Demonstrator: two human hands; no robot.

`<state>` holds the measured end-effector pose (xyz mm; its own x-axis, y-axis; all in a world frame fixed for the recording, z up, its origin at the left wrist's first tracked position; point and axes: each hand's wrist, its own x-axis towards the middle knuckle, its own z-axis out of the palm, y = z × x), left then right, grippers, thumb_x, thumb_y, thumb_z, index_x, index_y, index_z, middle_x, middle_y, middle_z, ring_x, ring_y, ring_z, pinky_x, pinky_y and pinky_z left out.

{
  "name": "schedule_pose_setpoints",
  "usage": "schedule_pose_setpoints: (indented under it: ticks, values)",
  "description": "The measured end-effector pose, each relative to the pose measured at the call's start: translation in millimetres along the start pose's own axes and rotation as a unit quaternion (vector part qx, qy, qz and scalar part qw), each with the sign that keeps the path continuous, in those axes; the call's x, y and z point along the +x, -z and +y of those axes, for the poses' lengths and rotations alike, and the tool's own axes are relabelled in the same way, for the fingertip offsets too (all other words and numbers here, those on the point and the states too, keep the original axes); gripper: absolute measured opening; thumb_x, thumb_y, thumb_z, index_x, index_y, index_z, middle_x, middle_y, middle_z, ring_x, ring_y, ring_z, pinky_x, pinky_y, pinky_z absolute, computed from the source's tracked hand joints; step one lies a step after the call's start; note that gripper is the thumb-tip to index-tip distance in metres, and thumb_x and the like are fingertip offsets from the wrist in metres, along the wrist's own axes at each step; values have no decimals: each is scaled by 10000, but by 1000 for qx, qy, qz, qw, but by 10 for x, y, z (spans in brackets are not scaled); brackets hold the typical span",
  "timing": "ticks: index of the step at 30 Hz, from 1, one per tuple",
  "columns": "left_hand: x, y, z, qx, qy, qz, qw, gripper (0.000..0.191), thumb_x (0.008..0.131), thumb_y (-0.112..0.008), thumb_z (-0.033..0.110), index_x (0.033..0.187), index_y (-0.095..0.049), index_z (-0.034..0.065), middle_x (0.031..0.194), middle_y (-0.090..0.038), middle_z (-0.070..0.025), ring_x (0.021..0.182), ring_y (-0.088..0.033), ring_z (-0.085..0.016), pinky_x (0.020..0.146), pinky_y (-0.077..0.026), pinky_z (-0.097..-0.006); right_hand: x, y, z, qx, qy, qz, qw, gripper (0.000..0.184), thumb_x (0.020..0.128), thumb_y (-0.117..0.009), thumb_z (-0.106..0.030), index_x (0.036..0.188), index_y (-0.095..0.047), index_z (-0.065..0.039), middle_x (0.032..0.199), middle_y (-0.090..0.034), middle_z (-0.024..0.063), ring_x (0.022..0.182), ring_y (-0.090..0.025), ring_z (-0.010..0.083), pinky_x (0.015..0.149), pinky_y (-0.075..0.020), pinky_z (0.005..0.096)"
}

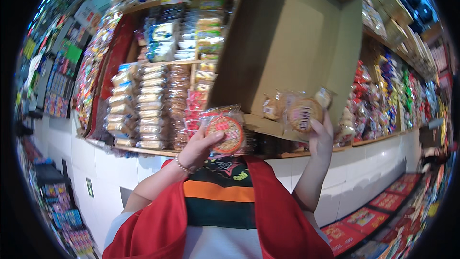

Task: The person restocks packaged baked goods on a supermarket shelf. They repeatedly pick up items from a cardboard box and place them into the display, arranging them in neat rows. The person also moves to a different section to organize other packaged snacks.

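My left hand (197,147) grips a round flat pastry in clear plastic wrap (225,135), its rim orange and a red label in its middle. With my right hand (320,133) I hold another wrapped round pastry (303,115), golden brown with dark print, at the lower edge of a large tilted cardboard box (305,43). A few more wrapped pastries (272,108) lie in the box's low end, beside and behind the one in my right hand. Part of my right fingers is hidden behind the pastry.
Wooden shelves (143,150) in front hold stacked wrapped breads (152,106), brown round pastries (179,104) and red packets (196,104). Colourful bagged goods (373,104) fill the shelf at right. Below runs a white tiled wall (111,183); red printed panels (366,219) lie low at right.
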<state>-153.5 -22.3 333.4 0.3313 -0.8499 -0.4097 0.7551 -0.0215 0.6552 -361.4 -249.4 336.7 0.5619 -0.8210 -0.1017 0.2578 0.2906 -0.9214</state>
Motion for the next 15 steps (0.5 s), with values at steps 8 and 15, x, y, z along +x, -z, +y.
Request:
schedule_pose_setpoints:
  ticks: [8, 15]
  values:
    - [-132, 181, 27, -2, -147, 40, 988, 671, 824, -681, 223, 1329, -265, 74, 1185, -517, -104, 1030, -572, -181, 822, -508, -290, -297, -1056, 20, 113, -73, -148, 980, 626, 687, -646, -10, 1231, -337, -39, 1164, -481, 121, 1102, -498, 221, 973, -403, 355]
    - [-267, 543, -14, -49, -203, 75, 975, 754, 800, -707, 307, 1337, -217, 105, 1173, -506, -66, 990, -549, -137, 778, -487, -253, -482, -1942, 586, -220, 67, -165, 959, 377, 765, -713, -107, 977, -414, -21, 922, -512, 67, 792, -545, 126, 734, -467, 270]
